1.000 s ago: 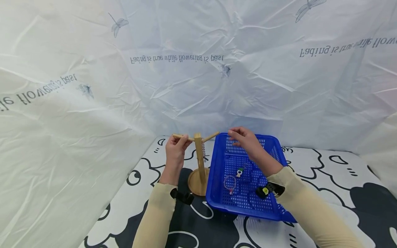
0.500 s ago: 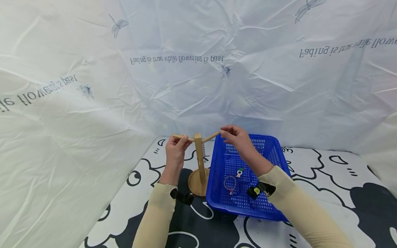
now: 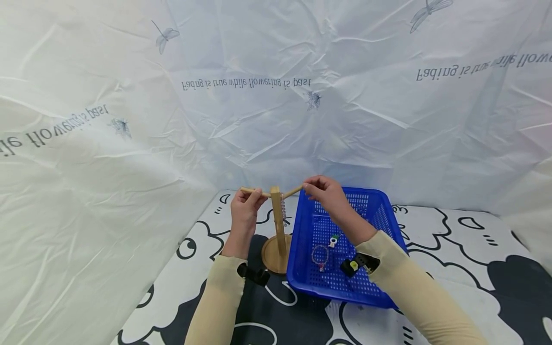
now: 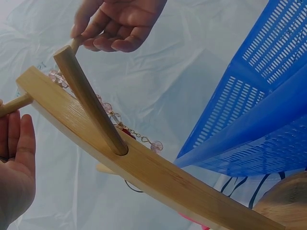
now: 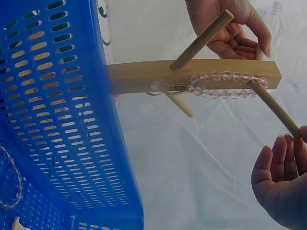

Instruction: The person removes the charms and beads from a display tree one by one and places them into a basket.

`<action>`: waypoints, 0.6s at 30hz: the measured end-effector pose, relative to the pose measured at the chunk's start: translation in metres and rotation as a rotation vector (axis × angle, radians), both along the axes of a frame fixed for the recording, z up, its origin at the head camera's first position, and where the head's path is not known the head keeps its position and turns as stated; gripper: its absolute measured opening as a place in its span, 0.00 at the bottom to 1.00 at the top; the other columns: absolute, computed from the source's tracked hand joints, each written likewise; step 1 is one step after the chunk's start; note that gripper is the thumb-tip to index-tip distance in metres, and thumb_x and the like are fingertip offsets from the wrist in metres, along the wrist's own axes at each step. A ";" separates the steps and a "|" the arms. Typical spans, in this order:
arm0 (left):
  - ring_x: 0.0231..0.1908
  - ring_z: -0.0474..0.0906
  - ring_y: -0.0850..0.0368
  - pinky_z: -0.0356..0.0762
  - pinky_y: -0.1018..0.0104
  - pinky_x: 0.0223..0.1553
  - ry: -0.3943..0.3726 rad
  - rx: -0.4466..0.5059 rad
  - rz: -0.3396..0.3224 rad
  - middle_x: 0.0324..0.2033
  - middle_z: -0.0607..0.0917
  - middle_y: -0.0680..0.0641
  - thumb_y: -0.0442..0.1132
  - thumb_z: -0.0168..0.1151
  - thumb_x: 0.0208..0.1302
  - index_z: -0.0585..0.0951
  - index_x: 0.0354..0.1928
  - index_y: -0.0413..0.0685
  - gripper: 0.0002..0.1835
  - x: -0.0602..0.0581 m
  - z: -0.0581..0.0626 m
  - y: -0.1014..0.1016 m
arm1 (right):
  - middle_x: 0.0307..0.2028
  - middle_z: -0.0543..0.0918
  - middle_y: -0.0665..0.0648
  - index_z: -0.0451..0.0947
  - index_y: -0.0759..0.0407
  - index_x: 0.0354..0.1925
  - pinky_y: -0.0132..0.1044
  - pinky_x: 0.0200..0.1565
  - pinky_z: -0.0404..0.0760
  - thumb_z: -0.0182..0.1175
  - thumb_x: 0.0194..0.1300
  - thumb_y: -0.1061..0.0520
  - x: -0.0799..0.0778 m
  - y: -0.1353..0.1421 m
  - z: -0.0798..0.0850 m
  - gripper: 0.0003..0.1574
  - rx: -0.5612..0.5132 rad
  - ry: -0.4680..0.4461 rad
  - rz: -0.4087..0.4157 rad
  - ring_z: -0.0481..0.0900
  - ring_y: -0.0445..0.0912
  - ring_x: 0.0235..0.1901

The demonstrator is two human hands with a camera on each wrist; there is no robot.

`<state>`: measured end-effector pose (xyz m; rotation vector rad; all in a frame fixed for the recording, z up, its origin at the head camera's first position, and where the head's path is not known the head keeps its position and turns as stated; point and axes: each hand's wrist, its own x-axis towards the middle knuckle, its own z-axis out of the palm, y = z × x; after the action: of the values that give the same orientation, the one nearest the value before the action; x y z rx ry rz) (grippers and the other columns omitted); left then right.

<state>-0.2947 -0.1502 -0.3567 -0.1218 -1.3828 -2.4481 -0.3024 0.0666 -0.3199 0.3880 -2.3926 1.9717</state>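
Observation:
A wooden jewellery stand (image 3: 278, 220) with a round base and several pegs stands upright left of the basket. My left hand (image 3: 244, 211) pinches its upper left peg between thumb and fingers. With thumb and fingertips, my right hand (image 3: 328, 197) pinches the outer end of the upper right peg (image 5: 277, 109). From that same peg, close to the post, hangs a bracelet of clear pink beads (image 5: 225, 75) with a short chain end. Lower on the post, another peg (image 4: 91, 100) carries nothing visible. A bit of pink shows behind the post in the left wrist view.
The blue perforated basket (image 3: 297, 273) stands right of the stand, under my right forearm. In it lie a beaded bracelet (image 3: 320, 255) with a pink charm and a small white-and-green piece (image 3: 333, 240). A white printed sheet (image 3: 258, 129) rises behind the patterned tabletop.
My right hand has moved left from above the basket to the tip of the right peg and now pinches it. The left hand has stayed on its peg.

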 end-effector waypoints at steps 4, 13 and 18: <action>0.29 0.85 0.66 0.88 0.75 0.41 -0.007 -0.013 0.001 0.27 0.82 0.54 0.26 0.57 0.70 0.77 0.33 0.49 0.10 0.000 0.000 0.000 | 0.36 0.80 0.43 0.78 0.67 0.55 0.27 0.44 0.83 0.57 0.77 0.54 0.000 0.000 0.000 0.18 0.001 0.002 0.005 0.78 0.36 0.39; 0.29 0.85 0.66 0.88 0.75 0.42 0.001 -0.061 -0.014 0.27 0.82 0.55 0.27 0.58 0.71 0.77 0.32 0.50 0.10 0.002 0.001 -0.001 | 0.36 0.83 0.44 0.80 0.65 0.53 0.29 0.43 0.84 0.58 0.77 0.53 0.002 0.002 0.000 0.17 0.049 0.009 -0.013 0.80 0.40 0.41; 0.29 0.85 0.66 0.88 0.75 0.42 -0.014 -0.069 -0.025 0.27 0.82 0.55 0.28 0.58 0.71 0.77 0.33 0.50 0.10 0.000 0.003 -0.003 | 0.34 0.83 0.43 0.80 0.64 0.51 0.30 0.42 0.83 0.59 0.76 0.54 0.004 0.002 0.002 0.15 0.060 0.013 -0.012 0.81 0.40 0.40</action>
<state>-0.2945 -0.1529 -0.3541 -0.1389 -1.4812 -2.4263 -0.2984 0.0687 -0.3179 0.3857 -2.4446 1.8906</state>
